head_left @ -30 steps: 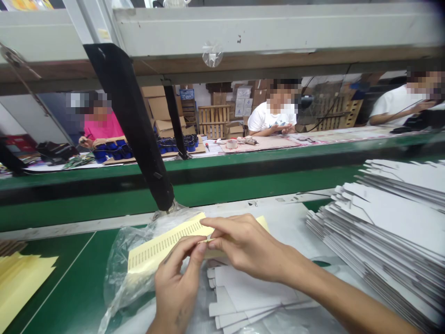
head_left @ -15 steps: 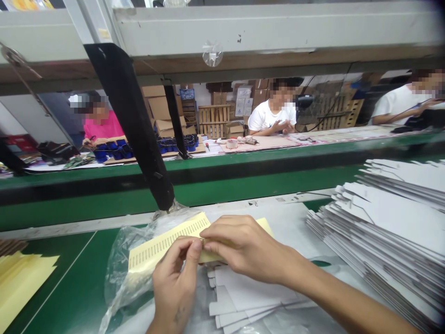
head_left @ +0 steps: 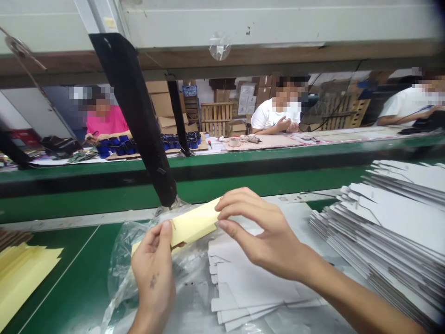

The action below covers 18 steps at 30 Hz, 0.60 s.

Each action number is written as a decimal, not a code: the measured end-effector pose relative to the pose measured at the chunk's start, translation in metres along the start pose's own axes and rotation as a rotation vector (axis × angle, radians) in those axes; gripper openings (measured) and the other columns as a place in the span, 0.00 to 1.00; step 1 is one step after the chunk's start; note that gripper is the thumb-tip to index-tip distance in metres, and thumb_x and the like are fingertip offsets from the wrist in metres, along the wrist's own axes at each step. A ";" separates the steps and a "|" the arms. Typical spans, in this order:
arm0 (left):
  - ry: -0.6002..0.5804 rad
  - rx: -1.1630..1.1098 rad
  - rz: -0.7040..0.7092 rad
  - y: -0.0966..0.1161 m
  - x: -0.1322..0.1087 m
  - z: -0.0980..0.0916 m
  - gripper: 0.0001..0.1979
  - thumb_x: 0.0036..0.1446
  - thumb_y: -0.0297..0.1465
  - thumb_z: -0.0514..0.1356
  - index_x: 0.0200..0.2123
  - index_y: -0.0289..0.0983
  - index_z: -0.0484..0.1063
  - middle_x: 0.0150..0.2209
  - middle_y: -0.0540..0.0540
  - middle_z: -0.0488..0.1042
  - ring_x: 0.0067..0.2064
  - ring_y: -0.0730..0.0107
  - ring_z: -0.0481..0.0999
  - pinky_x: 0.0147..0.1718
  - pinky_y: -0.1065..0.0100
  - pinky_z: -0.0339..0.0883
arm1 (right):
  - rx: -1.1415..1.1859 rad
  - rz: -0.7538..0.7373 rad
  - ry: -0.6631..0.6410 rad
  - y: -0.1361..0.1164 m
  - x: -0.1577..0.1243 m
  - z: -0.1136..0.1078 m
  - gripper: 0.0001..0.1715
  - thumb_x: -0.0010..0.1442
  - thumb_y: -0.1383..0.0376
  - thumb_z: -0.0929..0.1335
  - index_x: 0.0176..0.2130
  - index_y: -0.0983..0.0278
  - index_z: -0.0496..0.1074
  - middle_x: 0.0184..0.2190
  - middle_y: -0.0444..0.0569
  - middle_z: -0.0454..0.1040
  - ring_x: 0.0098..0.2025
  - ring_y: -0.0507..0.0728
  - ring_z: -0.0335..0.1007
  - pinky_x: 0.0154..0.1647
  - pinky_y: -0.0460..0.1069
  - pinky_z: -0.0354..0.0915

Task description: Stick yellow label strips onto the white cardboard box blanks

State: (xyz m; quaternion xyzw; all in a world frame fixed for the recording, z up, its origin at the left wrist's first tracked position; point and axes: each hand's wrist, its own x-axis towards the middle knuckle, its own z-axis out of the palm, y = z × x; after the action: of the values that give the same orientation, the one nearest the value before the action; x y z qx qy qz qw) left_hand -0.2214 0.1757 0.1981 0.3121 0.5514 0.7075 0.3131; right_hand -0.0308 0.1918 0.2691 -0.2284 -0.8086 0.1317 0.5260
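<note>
My left hand (head_left: 155, 264) is closed on the left part of a folded yellow paper (head_left: 194, 224), thumb on top. A little dark print shows beside the thumb, and a small brown patch at the lower edge. My right hand (head_left: 259, 229) has its thumb and fingertips pinched at the paper's right end, the other fingers curved above. Beneath the paper lies a crumpled clear plastic bag (head_left: 121, 250). Just below my right hand is a small stack of flat white cartons (head_left: 257, 283).
Tall stacks of flat white cartons (head_left: 392, 232) stand at the right. Yellow sheets (head_left: 31, 278) lie at the left on the green table (head_left: 76, 264). A slanted black-wrapped post (head_left: 139, 120) rises ahead under a shelf (head_left: 278, 28). Several people sit across the bench.
My hands have moved apart, the left one leftward and the right one slightly right and up. The yellow paper's printed face has turned away, and a mostly plain face now shows.
</note>
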 end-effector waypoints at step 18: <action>-0.051 0.086 0.104 0.012 -0.013 0.014 0.20 0.46 0.47 0.68 0.34 0.35 0.81 0.28 0.45 0.78 0.36 0.57 0.79 0.36 0.61 0.76 | -0.126 -0.054 -0.159 0.008 -0.011 0.024 0.09 0.66 0.74 0.64 0.39 0.66 0.74 0.39 0.53 0.78 0.44 0.59 0.72 0.47 0.55 0.69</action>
State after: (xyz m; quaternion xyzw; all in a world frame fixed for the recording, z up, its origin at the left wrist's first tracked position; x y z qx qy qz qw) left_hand -0.2033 0.1716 0.2113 0.3715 0.5561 0.6903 0.2761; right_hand -0.0465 0.1938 0.2466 -0.2278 -0.8602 0.0840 0.4484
